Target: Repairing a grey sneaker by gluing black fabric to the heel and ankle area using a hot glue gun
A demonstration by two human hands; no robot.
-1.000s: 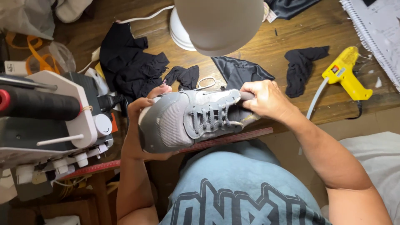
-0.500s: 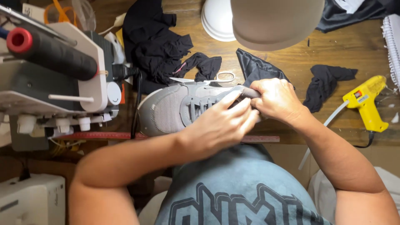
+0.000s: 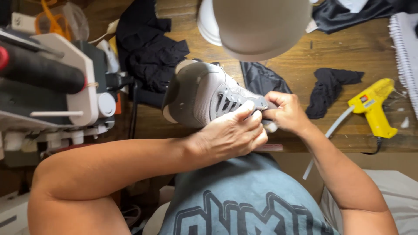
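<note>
Shoe (image 3: 202, 95), grey, with darker laces, is held just above the near edge of a wooden bench (image 3: 348, 56), toe tipped up and away to the person's left, its heel end hidden under both hands. Left hand (image 3: 230, 135) lies over the side of the shoe, fingers curled and pinching at the top of the lacing. Right hand (image 3: 285, 111) grips the heel end from the other side, fingers closed on the shoe's collar; the two hands touch. The step in hand looks like work on the laces or the tongue near the shoe's opening, though the exact spot under the fingers is hidden. A next move there would call for a firm hold by the right hand while the left hand's fingertips do the fine pulling. Just behind the shoe lie black cloth pieces (image 3: 148, 48), with another scrap (image 3: 328, 87) to the right. A yellow glue gun (image 3: 374, 106) rests further right, well apart from the hands. A pale lamp shade (image 3: 261, 26) hangs over the bench. To the left stands a white machine (image 3: 65, 87) with a dark roller.
</note>
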